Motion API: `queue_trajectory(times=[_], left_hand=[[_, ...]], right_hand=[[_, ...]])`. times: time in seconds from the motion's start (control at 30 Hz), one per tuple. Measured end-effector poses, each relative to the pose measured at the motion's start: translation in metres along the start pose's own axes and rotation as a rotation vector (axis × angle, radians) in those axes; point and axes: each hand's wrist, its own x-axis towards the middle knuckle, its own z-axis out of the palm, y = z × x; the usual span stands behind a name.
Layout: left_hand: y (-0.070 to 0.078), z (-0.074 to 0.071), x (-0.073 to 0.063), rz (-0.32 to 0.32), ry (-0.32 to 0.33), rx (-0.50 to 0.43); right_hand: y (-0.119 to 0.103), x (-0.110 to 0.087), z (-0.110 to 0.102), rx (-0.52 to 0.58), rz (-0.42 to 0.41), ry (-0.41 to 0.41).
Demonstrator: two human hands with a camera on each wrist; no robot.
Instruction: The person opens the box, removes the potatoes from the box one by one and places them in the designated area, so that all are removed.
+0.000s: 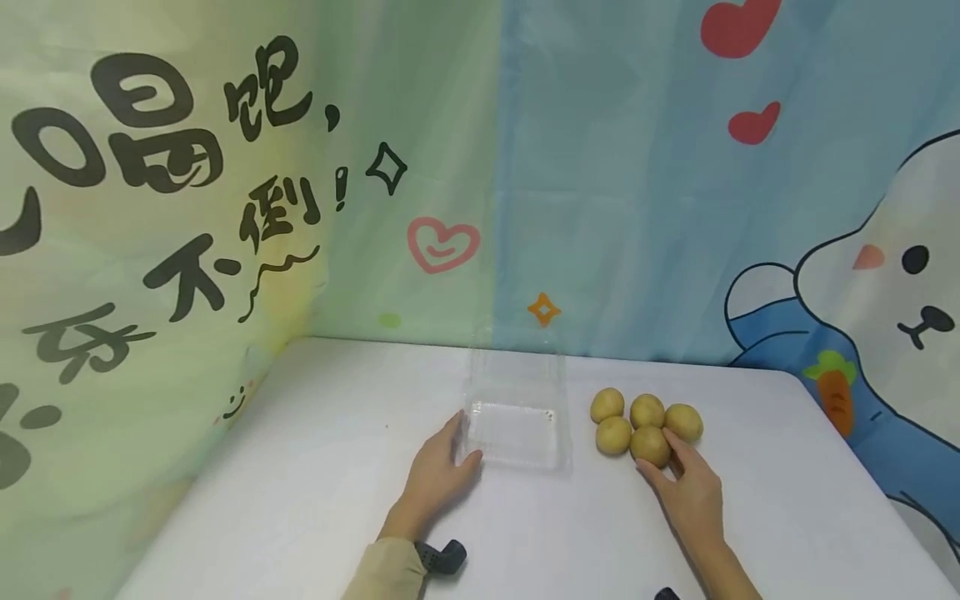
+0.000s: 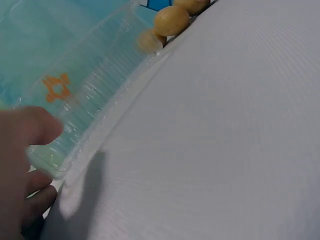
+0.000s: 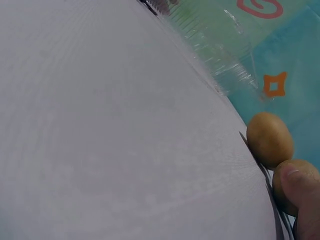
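A clear plastic container (image 1: 517, 437) sits on the white table with its lid (image 1: 517, 367) raised behind it. My left hand (image 1: 435, 479) is at its front left corner, thumb and fingers spread apart; in the left wrist view the thumb (image 2: 42, 125) appears in front of the plastic. Whether it presses on the wall is hard to see. To the right, several potatoes (image 1: 647, 411) lie in two rows. With thumb and fingers my right hand (image 1: 690, 492) pinches the front potato (image 1: 650, 447). In the right wrist view, its thumb (image 3: 297, 187) lies against that potato, beside another potato (image 3: 270, 140).
A printed curtain (image 1: 622, 208) with hearts, lettering and a cartoon animal hangs behind and along the left of the table (image 1: 300, 500). A dark band (image 1: 442, 557) is around the left wrist.
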Motion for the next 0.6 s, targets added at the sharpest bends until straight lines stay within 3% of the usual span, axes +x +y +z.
queue_trajectory(times=[0.23,0.47,0.6], left_hand=[[-0.003,0.003,0.006,-0.067,0.004,-0.024],[-0.005,-0.002,0.017,-0.019,0.064,-0.184],[-0.01,-0.013,0.025,0.024,0.019,-0.194]], right_hand=[[0.0,0.006,0.006,-0.024,-0.02,0.003],[0.001,0.018,0.001,0.011,0.004,0.122],[-0.008,0.036,-0.016,0.016,-0.076,0.152]])
